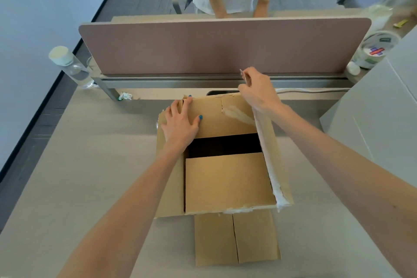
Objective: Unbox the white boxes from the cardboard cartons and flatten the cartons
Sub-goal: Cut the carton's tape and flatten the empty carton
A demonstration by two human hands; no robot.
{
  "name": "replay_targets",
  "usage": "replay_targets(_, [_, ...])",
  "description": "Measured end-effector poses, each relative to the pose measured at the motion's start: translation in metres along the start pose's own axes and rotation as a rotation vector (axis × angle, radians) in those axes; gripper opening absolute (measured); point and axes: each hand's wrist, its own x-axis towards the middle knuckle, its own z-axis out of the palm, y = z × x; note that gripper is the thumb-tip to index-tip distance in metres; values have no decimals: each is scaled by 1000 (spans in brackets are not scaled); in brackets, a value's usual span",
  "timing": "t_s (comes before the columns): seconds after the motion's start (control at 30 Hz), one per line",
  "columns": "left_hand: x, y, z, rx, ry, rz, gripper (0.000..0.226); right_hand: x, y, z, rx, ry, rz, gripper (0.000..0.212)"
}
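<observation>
- Working on the cardboard carton (228, 183) at frame centre on the counter (90, 176); I judge it only part-opened, with its inner flaps leaving a dark gap. I cannot tell whether a box remains inside.
- My left grip (180, 122) lies flat with fingers spread, pressing the far flap (225, 117). My right grip (257, 90) pinches the far corner of the raised side flap (268, 153).
- One white box (379, 115) stands at the right edge, apparently already out.
- Flattening has not yet begun.
</observation>
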Motion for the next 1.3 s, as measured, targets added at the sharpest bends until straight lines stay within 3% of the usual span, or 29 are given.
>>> replay_targets(0.07, [-2, 0, -1, 4, -4, 6, 66, -3, -5, -8, -202, -70, -62, 47])
replay_targets(0.13, [-2, 1, -3, 17, -12, 16, 66, -7, -15, -12, -597, -84, -206, 64])
replay_targets(0.23, [-3, 2, -6, 28, -30, 27, 66, -17, -26, -18, -1230, -53, -422, 49])
replay_targets(0.33, [-5, 1, -10, 69, -45, 64, 66, -36, -17, -14, -1601, -256, -296, 53])
replay_targets(0.43, [-8, 6, -11, 145, -9, 108, 72, -44, 9, -9, -1679, -377, -117, 63])
replay_targets(0.7, [-31, 17, -7, 246, -61, 190, 95, -55, 46, -13, -1237, -306, 10, 80])
replay_targets(0.9, [-36, 10, -2, 293, -70, 227, 107, -60, 78, 0, -544, -325, 102, 97])
replay_targets(1.0, [-36, 6, 2, 273, -53, 250, 100, -67, 101, 17, -134, -222, 64, 95])
replay_targets(1.1, [-34, 3, 2, 248, -51, 243, 93, -72, 108, 23, 275, -151, 140, 88])
replay_targets(1.3, [-34, -6, -3, 199, -49, 233, 89, -80, 102, 23, 736, -143, 302, 83])
